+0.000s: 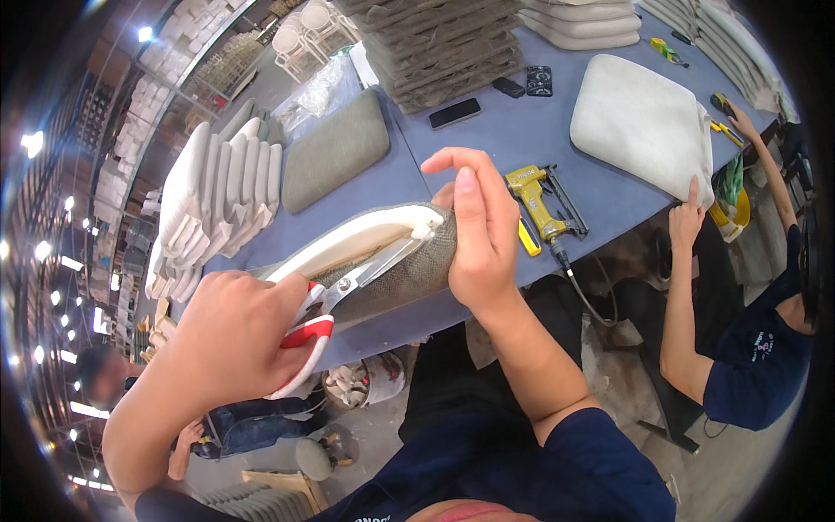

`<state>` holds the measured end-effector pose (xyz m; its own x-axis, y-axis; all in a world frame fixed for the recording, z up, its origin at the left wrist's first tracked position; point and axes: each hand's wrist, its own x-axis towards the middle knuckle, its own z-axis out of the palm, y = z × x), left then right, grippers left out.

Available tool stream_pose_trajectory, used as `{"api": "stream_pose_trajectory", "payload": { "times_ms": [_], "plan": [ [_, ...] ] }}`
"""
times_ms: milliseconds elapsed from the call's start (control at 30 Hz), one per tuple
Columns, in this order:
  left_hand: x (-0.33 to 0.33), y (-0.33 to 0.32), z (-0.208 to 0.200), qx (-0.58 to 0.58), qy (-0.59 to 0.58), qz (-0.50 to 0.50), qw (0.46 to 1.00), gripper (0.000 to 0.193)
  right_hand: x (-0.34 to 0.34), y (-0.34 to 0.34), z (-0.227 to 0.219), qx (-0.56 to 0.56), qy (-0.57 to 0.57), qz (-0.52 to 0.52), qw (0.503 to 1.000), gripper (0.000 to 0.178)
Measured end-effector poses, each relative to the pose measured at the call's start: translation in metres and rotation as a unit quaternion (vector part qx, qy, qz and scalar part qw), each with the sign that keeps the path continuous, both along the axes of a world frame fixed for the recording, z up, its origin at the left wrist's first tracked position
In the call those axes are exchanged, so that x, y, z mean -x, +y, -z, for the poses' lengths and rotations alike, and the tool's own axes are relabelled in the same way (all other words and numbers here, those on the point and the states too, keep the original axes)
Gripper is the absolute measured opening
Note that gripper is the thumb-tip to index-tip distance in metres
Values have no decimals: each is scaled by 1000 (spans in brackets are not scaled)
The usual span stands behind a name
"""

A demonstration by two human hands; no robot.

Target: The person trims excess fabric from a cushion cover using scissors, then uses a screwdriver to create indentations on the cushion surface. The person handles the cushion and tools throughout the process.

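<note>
My left hand (228, 335) grips a pair of scissors (374, 268) by red and white handles. Their blades point right, lying along the open underside of a seat cushion (396, 283) in grey-green woven fabric. White padding shows along the cushion's upper edge, which is tilted up towards me. My right hand (483, 235) clasps the cushion's right end, thumb and index finger raised and the other fingers mostly hidden behind it. To the right of that hand lies a yellow staple gun (544, 204) with a hose fitted.
On the blue-grey table (474, 143) stand stacked grey cushions (435, 52), a row of pale cushions (217, 196), a flat grey cushion (339, 148) and a phone (454, 113). At right, a co-worker's hands (685, 222) are by a light cushion (644, 122). A bucket (383, 378) sits below.
</note>
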<state>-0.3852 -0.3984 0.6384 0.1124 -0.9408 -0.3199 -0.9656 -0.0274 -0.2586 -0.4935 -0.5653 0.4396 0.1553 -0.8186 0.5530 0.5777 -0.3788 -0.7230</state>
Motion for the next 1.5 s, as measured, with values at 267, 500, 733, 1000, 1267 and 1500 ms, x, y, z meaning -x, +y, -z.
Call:
{"api": "stream_pose_trajectory", "payload": {
  "times_ms": [267,500,733,1000,1267,1500],
  "plan": [
    [13,-5,0,-8,-21,-16,1000,27,1,1,1,0,0,-12,1000,27],
    [7,0,-2,-16,-19,-29,999,26,-1,1,1,-1,-2,-7,1000,35],
    [4,4,4,3,-23,-27,999,26,2,6,-2,10,11,-35,999,36],
    [12,-7,-3,-38,-25,-37,998,26,6,6,-3,10,12,-34,999,34],
    [18,18,6,21,-3,-22,1000,33,4,10,-6,6,7,-4,1000,31],
    [-10,58,10,8,65,-136,989,29,-14,-15,-5,16,6,38,999,23]
  ]
}}
